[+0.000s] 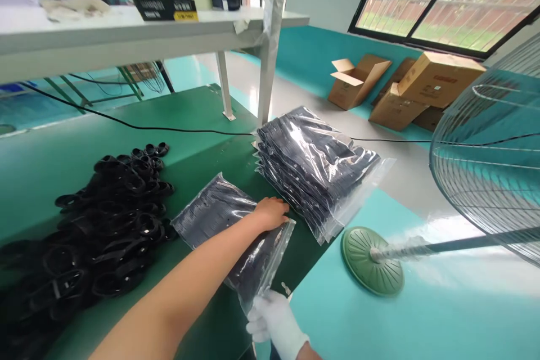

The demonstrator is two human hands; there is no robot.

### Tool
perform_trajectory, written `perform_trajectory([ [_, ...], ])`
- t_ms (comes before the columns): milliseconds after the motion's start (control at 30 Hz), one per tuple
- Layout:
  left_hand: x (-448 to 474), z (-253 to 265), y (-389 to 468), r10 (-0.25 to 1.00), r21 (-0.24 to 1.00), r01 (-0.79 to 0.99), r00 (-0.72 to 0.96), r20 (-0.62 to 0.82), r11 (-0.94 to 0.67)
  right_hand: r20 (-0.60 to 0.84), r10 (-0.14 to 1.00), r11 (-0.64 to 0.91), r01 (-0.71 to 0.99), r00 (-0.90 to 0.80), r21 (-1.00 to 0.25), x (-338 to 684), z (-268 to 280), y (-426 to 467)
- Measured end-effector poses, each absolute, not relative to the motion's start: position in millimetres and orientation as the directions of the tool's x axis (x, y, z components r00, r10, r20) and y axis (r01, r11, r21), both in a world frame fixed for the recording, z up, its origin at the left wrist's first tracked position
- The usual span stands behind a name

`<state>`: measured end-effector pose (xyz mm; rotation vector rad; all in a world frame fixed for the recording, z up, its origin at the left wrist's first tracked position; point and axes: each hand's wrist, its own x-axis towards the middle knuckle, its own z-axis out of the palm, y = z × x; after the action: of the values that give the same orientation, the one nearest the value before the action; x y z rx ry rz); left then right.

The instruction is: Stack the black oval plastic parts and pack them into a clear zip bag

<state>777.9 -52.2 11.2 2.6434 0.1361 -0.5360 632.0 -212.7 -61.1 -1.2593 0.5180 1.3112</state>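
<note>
A clear zip-top plastic bag (pixel 215 208) filled with flat dark items lies on the green surface in front of me. My left hand (pixel 272 212), bare, reaches across it with fingers curled over the far corner of its right end. At the near corner of that same end, my right hand (pixel 274 318) in a white glove pinches the bag between thumb and fingers. Just beyond stands a stack of similar filled bags (pixel 316 163), their clear ends pointing right. What exactly the dark contents are, I cannot make out.
A heap of black ring-shaped plastic parts (pixel 122 219) lies at left. A fan with a wire cage (pixel 489 152) and round green base (pixel 371 261) stands at right. Behind are cardboard boxes (pixel 439 79), a white table (pixel 169 39) and a black cable (pixel 185 130).
</note>
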Motion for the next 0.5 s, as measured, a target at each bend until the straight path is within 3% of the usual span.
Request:
perform_trajectory([
  [100, 730.5, 33.7, 0.4, 0.264, 0.301, 0.353, 0.917, -0.298, -0.886, -0.811, 0.412, -0.178, -0.836, 0.416, -0.519, 664.9, -57.3, -205.2],
  [233, 671.0, 38.4, 70.2, 0.603, 0.186, 0.653, 0.753, -0.266, -0.734, -0.765, 0.421, -0.176, -0.784, 0.487, -0.596, 690.2, -42.0, -197.2],
  [333, 649.3, 23.8, 90.2, 0.69, 0.205, 0.747, 0.664, -0.288, -0.633, -0.768, 0.405, -0.187, -0.777, 0.496, -0.6, 687.2, -39.3, -203.4],
  [500, 642.3, -1.7, 84.9, 0.678, 0.342, 0.777, 0.629, -0.381, -0.529, -0.766, 0.362, -0.247, -0.738, 0.531, -0.628, 677.5, -41.9, -231.2],
])
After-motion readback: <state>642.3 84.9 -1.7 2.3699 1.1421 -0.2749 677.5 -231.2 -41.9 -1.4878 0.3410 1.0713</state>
